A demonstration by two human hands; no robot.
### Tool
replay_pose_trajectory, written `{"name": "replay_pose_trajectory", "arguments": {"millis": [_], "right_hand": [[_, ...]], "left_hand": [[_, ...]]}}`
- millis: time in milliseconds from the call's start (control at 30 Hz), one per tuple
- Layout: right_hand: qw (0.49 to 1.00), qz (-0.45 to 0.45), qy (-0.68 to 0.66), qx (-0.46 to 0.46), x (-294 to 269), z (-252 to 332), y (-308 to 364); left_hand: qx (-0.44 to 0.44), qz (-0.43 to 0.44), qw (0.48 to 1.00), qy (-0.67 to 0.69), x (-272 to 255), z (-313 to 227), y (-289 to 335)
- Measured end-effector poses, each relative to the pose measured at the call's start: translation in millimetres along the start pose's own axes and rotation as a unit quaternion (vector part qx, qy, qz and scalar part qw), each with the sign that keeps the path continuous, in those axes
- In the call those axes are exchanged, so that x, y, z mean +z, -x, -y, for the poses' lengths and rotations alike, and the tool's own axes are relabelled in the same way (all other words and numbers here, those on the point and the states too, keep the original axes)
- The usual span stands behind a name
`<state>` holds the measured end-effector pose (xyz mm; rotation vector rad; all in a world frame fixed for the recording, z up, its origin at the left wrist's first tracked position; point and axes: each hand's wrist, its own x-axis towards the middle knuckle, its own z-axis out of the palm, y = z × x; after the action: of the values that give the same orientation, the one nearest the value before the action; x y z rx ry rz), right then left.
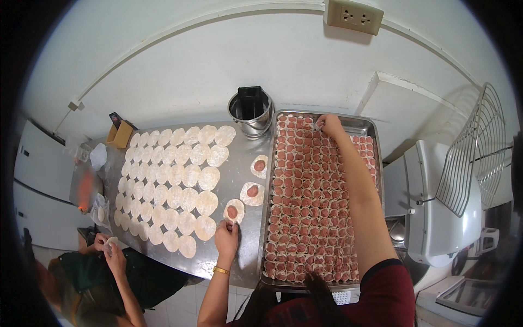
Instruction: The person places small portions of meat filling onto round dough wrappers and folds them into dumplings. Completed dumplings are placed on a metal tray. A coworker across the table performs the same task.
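Observation:
My left hand pinches the near edge of a round dough wrapper with a lump of reddish minced filling on it. Two more filled wrappers, a middle one and a farther one, lie flat beyond it. A metal tray on the right is packed with rows of open-topped dumplings. Over the far end of these rows, my right hand has its fingers closed on a small pale dumpling, mostly hidden by the fingers. My right forearm covers part of the tray.
Overlapping rows of bare wrappers cover the steel table. Behind them stand a metal pot and a cardboard box. A co-worker's hands hold a wrapper at lower left. A white appliance and wire rack flank the tray.

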<state>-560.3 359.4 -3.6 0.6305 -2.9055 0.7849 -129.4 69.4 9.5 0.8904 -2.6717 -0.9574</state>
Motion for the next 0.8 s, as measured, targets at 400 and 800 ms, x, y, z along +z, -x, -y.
{"name": "replay_pose_trajectory", "arguments": {"millis": [400, 800], "right_hand": [[0.994, 0.105, -0.016, 0.000, -14.9, 18.0, -3.7], [0.986, 0.160, -0.029, 0.027, -13.6, 9.7, -15.0]], "left_hand": [[-0.026, 0.064, 0.998, 0.010, -9.6, 4.4, 59.7], [-0.028, 0.071, 0.997, 0.032, -14.6, -0.3, 78.1]]}}
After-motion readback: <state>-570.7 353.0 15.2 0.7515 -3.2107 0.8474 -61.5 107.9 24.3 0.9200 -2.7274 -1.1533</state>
